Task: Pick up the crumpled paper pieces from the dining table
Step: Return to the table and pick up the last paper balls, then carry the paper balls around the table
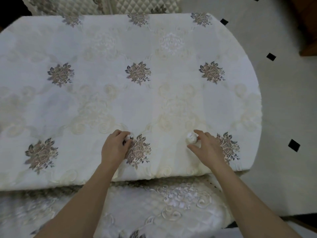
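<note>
Two white crumpled paper pieces lie near the front edge of the dining table (154, 103), which is covered by a white cloth with embroidered flowers. My left hand (114, 149) has its fingers curled over the left paper piece (128, 136), most of which is hidden under the fingertips. My right hand (208, 149) has thumb and fingers spread around the right paper piece (191, 137), touching its right side. Both pieces rest on the cloth.
A chair seat (163, 203) with matching embroidered fabric sits under the table's front edge, below my arms. Another padded chair back (106, 5) stands at the far side. Pale floor tiles with small black squares (294, 145) lie to the right.
</note>
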Motion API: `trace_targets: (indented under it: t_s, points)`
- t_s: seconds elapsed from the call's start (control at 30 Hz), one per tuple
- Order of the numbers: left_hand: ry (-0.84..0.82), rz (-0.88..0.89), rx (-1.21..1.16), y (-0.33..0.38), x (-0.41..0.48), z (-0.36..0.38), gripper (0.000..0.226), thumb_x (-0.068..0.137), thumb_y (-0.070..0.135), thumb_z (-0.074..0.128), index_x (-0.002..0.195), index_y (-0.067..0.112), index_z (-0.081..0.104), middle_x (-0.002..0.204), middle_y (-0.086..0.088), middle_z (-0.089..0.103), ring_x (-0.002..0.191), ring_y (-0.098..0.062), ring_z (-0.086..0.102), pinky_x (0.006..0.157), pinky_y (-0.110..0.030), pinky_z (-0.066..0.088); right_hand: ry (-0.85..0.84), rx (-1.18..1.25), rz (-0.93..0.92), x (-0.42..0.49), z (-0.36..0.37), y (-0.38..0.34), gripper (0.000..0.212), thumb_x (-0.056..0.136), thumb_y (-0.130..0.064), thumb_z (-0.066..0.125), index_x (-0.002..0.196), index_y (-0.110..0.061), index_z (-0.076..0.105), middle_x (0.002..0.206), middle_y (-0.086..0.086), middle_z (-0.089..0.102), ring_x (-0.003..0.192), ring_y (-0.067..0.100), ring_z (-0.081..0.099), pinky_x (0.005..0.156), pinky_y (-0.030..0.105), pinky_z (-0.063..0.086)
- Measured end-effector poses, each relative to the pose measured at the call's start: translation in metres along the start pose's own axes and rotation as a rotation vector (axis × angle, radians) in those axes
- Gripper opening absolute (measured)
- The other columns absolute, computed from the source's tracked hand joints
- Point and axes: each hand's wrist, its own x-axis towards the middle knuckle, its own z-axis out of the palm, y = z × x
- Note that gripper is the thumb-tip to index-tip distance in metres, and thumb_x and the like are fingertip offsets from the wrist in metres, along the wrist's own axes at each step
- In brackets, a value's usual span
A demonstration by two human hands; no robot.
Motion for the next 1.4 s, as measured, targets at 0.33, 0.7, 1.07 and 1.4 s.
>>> trace_targets:
  t_s: [0.33, 0.7, 1.07, 1.4]
  points:
    - [0.077, -0.018, -0.045, -0.001, -0.008, 0.011, 0.01, 0.087, 0.014, 0.071, 0.091, 0.007, 0.065, 0.088, -0.004, 0.054, 0.075, -0.025, 0.055, 0.063, -0.034, 0.045, 0.091, -0.08, -0.068, 0.006, 0.012, -0.005, 0.029, 0.086, -0.038, 0.065, 0.113, -0.028, 0.064, 0.098, -0.001, 0.064, 0.095, 0.026, 0.058, 0.069, 0.039, 0.052]
    - [0.083, -0.049, -0.246, 0.022, -0.019, -0.016, 0.012, 0.096, 0.039, 0.057, 0.09, 0.029, 0.058, 0.078, 0.011, 0.065, 0.062, -0.009, 0.062, 0.061, -0.034, 0.052, 0.177, 0.159, -0.044, -0.005, -0.002, -0.03, 0.027, 0.091, -0.04, 0.063, 0.108, -0.019, 0.065, 0.093, -0.001, 0.066, 0.083, 0.019, 0.062, 0.067, 0.034, 0.048]
    - [0.223, 0.112, -0.446, 0.108, -0.012, -0.099, 0.016, 0.096, 0.034, 0.058, 0.087, 0.022, 0.063, 0.08, 0.009, 0.062, 0.056, -0.017, 0.057, 0.056, -0.032, 0.047, 0.427, 0.299, -0.173, -0.017, -0.086, -0.096, 0.014, 0.088, -0.041, 0.062, 0.084, -0.027, 0.06, 0.083, -0.007, 0.065, 0.074, 0.013, 0.062, 0.066, 0.037, 0.052]
    - [0.351, 0.249, -0.469, 0.147, -0.004, -0.156, 0.017, 0.097, 0.032, 0.059, 0.085, 0.021, 0.062, 0.075, 0.008, 0.06, 0.053, -0.02, 0.052, 0.053, -0.032, 0.043, 0.538, 0.27, -0.278, -0.027, -0.147, -0.137, 0.022, 0.086, -0.044, 0.059, 0.071, -0.033, 0.048, 0.077, -0.01, 0.061, 0.075, 0.013, 0.061, 0.064, 0.034, 0.048]
